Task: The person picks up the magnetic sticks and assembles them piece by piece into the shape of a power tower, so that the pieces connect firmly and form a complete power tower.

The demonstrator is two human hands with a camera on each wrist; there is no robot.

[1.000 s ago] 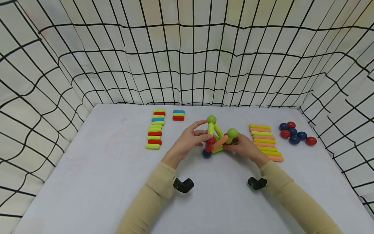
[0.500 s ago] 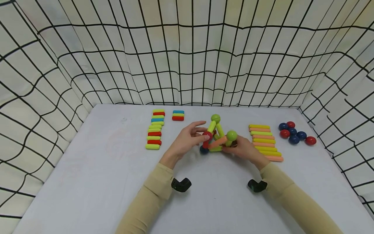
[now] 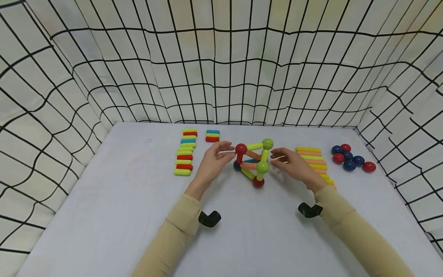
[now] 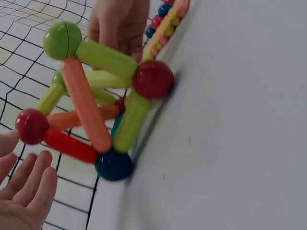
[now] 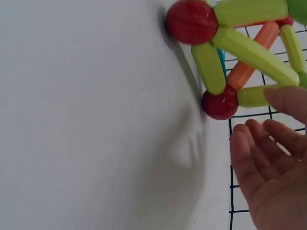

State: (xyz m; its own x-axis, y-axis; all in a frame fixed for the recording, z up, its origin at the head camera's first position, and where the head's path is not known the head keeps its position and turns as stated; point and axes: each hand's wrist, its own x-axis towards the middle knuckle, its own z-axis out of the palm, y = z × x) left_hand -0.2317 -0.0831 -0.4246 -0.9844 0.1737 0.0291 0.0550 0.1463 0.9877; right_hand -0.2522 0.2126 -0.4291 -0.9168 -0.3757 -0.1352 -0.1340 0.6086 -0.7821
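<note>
A frame of magnetic rods and balls [image 3: 249, 166] stands on the white table between both hands. Lime, orange, red and blue rods join its red, green and dark blue balls. Beside its upper red ball [image 4: 31, 126] is my left hand [image 3: 212, 163], fingers loosely bent around nothing; whether the thumb touches that ball I cannot tell. To the frame's right, my right hand [image 3: 294, 166] has relaxed fingers and holds nothing. In the right wrist view its thumb overlaps the end of a lime rod [image 5: 253, 96]; contact is unclear.
Short rods [image 3: 184, 157] lie in a column at left, beside a smaller stack [image 3: 212, 135]. Longer yellow, orange and lime rods [image 3: 310, 156] lie right, partly behind my right hand. Red and blue balls [image 3: 349, 165] cluster farther right. Black netting [image 3: 221, 73] encloses the table's far side.
The frame has turned, bringing a green ball and a red ball to its front. Both hands have let go of it; the left has moved slightly left, the right slightly right and away.
</note>
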